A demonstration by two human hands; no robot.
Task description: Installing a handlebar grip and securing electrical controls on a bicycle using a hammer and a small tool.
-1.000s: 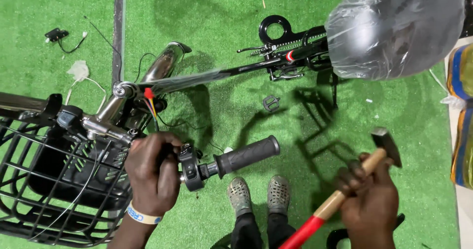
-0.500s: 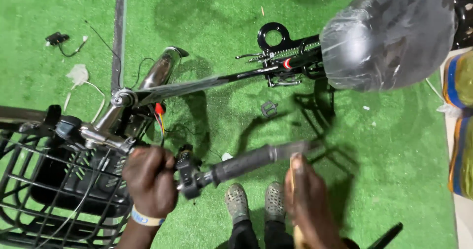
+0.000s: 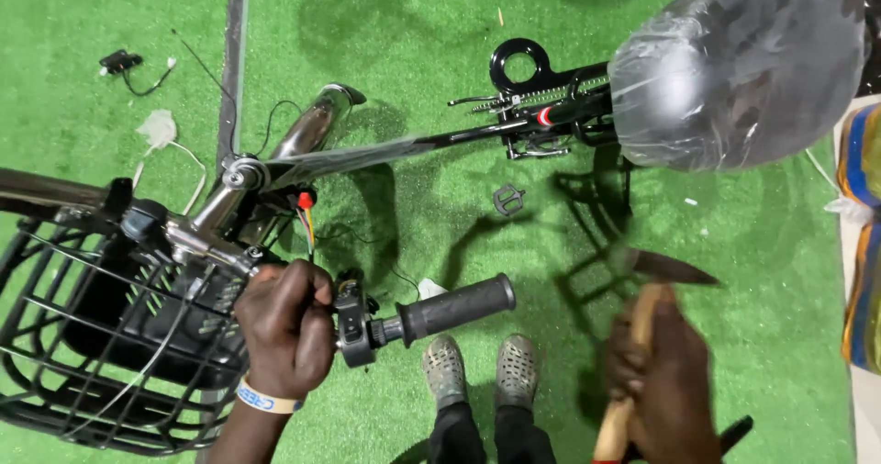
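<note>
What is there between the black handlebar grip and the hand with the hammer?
In the head view, between the handlebar grip and the right hand holding the hammer lies green turf with shadows; the person's shoes stand just below.

Black ribbed handlebar grip [image 3: 456, 307], lower centre, horizontal; wooden-handled hammer [image 3: 642, 335], lower right, raised, head blurred, in my grasp.

The scene is brightly and evenly lit from above, dark soft-edged shadows are thrown onto the green turf [image 3: 752, 271], glare is caught on the plastic-wrapped saddle [image 3: 734, 69], and the hammer head [image 3: 674, 267] is smeared by motion blur while the handlebar grip [image 3: 456, 307] is rendered sharply.
</note>
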